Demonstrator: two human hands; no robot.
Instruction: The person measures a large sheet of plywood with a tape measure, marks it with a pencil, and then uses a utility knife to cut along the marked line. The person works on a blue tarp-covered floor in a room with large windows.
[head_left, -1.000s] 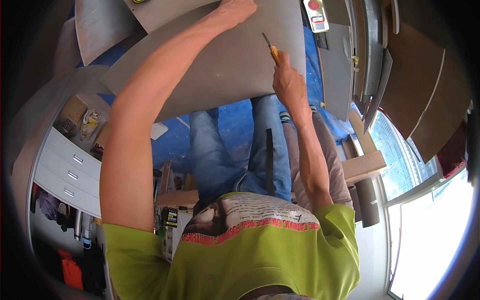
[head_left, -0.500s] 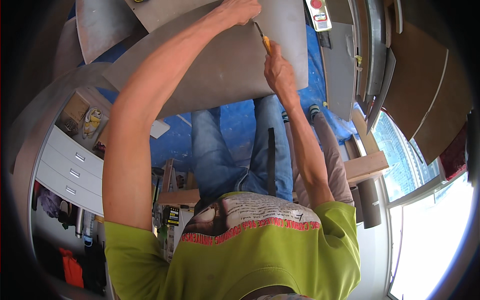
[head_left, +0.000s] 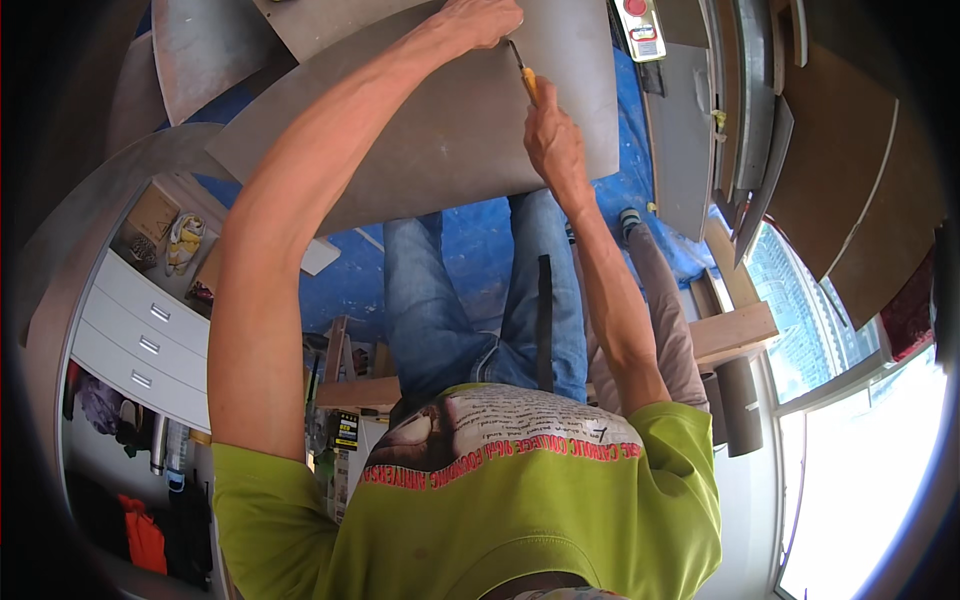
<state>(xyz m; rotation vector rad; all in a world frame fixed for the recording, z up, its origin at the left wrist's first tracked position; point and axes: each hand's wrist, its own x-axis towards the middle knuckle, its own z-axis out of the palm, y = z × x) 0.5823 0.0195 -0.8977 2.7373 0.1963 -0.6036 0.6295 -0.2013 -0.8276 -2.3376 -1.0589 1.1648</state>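
A slim tool with a yellow-orange handle and a thin dark shaft slants across a large grey sheet. I cannot make out whether the shaft is a blade or a driver. My right hand is closed round the handle, the shaft pointing up and left. Just past its tip, at the top of the view, my left hand rests by the sheet with curled fingers. Whatever those fingers pinch, if anything, is hidden or too small to tell.
More grey sheets lie at the upper left over blue plastic covering. At right, panels lean near a window. Another person's legs stand close on my right. A white drawer unit is at left.
My right hand and the tool have shifted very slightly left. My left hand stays at almost the same spot, and the sheet has barely moved.
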